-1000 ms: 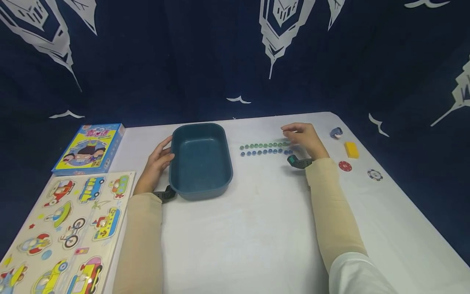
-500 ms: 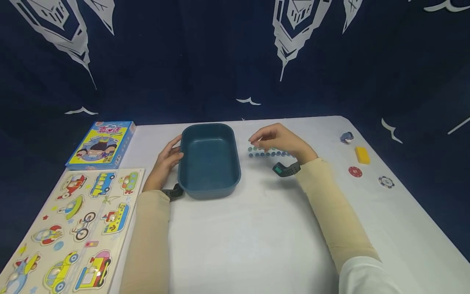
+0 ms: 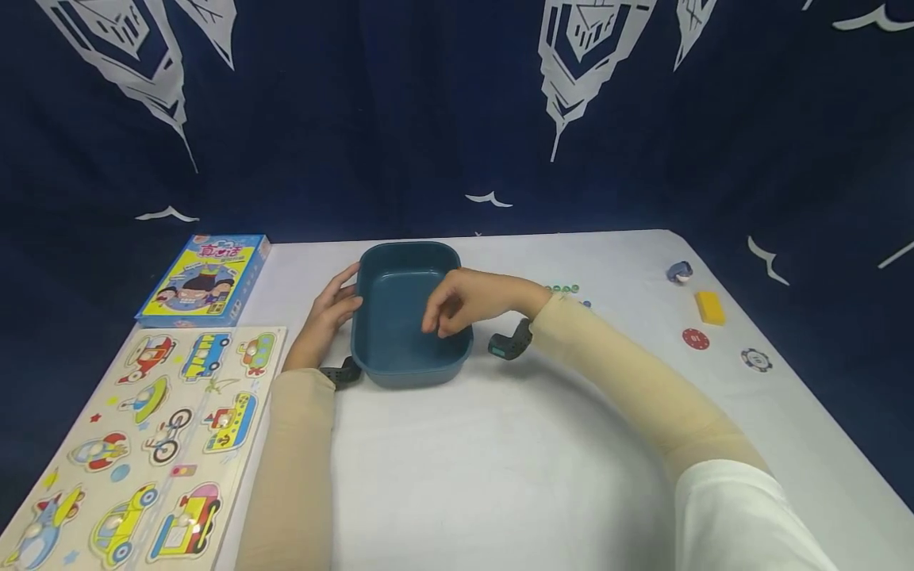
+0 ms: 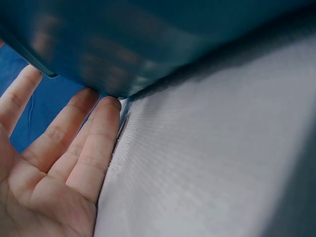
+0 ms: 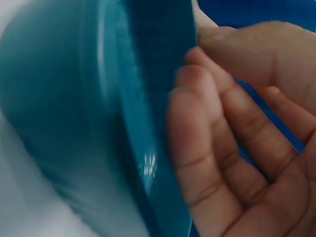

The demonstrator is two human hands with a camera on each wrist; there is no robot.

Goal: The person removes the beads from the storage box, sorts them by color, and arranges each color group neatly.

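A dark teal rectangular tub (image 3: 414, 373) stands on the table in the head view. My left hand (image 3: 323, 325) rests against its left side; in the left wrist view its straight fingers (image 4: 94, 153) touch the outer wall low down. Over the tub's right half is my right hand (image 3: 474, 301), its fingers curled and its thumb close to the index finger. The right wrist view shows these curled fingers (image 5: 197, 143) beside the tub's rim, but anything between the fingertips is hidden. Green marbles (image 3: 566, 289) and a blue marble (image 3: 586, 304) show behind my right forearm, which covers the others.
At left lie a blue-and-yellow boxed game (image 3: 203, 281) and a wooden puzzle board (image 3: 164, 444) with vehicle pictures. At right are a small blue figure (image 3: 679, 272), a yellow block (image 3: 710, 308), a red chip (image 3: 696, 339) and a black-and-white chip (image 3: 756, 360). A dark patterned curtain hangs behind.
My right hand has moved left from the right end of the marble rows, across them, to above the tub. My left hand stays at the tub. The head view has shifted slightly.
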